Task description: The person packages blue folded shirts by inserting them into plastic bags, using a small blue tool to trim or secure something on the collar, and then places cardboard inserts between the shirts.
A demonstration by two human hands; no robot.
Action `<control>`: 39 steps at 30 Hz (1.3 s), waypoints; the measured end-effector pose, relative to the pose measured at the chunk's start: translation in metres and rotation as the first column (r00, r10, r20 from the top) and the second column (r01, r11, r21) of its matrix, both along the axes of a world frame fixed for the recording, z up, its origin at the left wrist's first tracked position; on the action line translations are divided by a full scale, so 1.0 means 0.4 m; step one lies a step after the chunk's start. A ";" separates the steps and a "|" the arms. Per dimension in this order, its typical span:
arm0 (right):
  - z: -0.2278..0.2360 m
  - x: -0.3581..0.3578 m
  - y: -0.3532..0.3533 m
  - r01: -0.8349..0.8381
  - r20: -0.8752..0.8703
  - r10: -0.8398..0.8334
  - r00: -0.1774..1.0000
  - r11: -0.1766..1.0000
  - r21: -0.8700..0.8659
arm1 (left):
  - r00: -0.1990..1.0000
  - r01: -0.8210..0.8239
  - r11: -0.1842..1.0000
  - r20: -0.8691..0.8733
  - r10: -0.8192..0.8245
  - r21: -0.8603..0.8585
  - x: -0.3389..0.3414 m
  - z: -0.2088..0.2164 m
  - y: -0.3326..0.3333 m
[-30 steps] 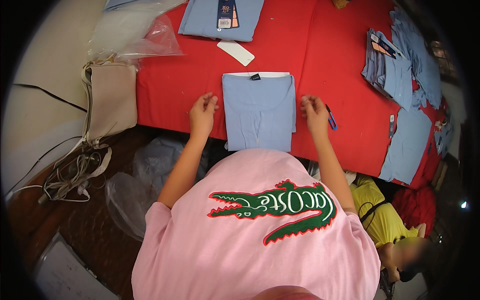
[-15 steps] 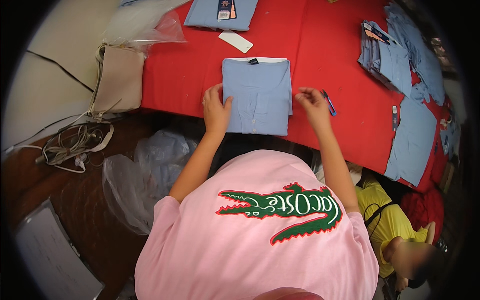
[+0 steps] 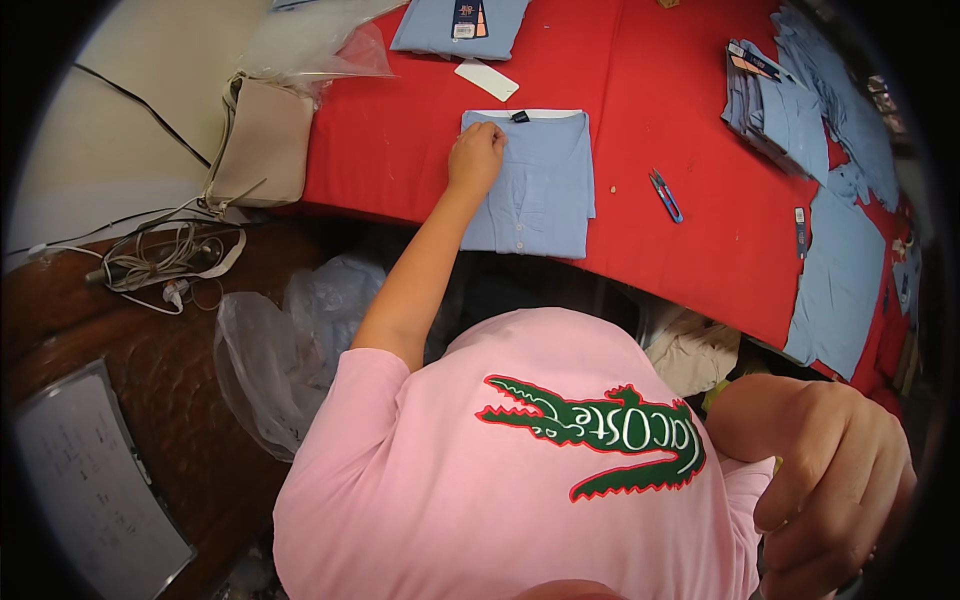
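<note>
A folded light-blue shirt (image 3: pixel 545 195) lies on the red-covered table, buttons on its front and a dark label at the neckline. My left hand (image 3: pixel 476 157) rests over its upper left part by the neckline, fingers bent and pressed together on the cloth. My right hand (image 3: pixel 835 480) is raised off the table, large and close at the lower right. Its fingers are curled in, and whatever lies inside them, if anything, is hidden. Right of the shirt lies a pair of blue thread snips (image 3: pixel 665 196). Beyond the shirt is a blank white card tag (image 3: pixel 487 80).
Another folded blue shirt with tags (image 3: pixel 425 35) lies at the far side. On the right are a stack of folded shirts (image 3: pixel 790 125) and a spread blue garment (image 3: pixel 838 285). A beige bag (image 3: pixel 262 145), coiled cables (image 3: pixel 165 255) and clear plastic bags (image 3: pixel 270 370) are at left.
My left hand has moved from the shirt's left edge up onto its neckline area. My right hand has left the shirt's right side and come up close at the lower right.
</note>
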State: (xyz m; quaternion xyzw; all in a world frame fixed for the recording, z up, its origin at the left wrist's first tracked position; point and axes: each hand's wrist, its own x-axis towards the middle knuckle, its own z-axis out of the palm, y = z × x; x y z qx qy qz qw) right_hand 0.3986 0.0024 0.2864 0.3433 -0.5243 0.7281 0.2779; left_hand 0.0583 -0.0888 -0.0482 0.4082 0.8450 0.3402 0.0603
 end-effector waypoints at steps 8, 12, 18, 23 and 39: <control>0.008 -0.085 -0.026 0.056 0.092 -0.052 0.994 0.998 -0.040 | 0.626 -0.576 0.787 0.739 0.251 0.221 -0.207 -0.043 -0.008; -0.023 -0.150 -0.050 0.298 0.349 -0.255 0.902 0.952 -0.073 | 0.908 -0.117 0.895 0.319 0.271 -0.430 -0.113 0.082 0.200; -0.232 -0.207 -0.098 0.527 0.807 -0.285 0.517 0.849 -0.037 | 0.924 -0.059 0.885 0.311 0.224 -0.463 -0.109 0.076 0.244; -0.402 -0.150 -0.162 0.706 0.922 -0.241 0.302 0.707 -0.047 | 0.349 -0.368 0.920 0.937 0.002 0.136 -0.130 0.005 0.254; -0.735 -0.170 -0.122 0.674 0.719 -0.620 -0.313 0.389 0.628 | 0.767 0.584 0.810 -0.364 -0.528 0.057 -0.265 0.096 -0.104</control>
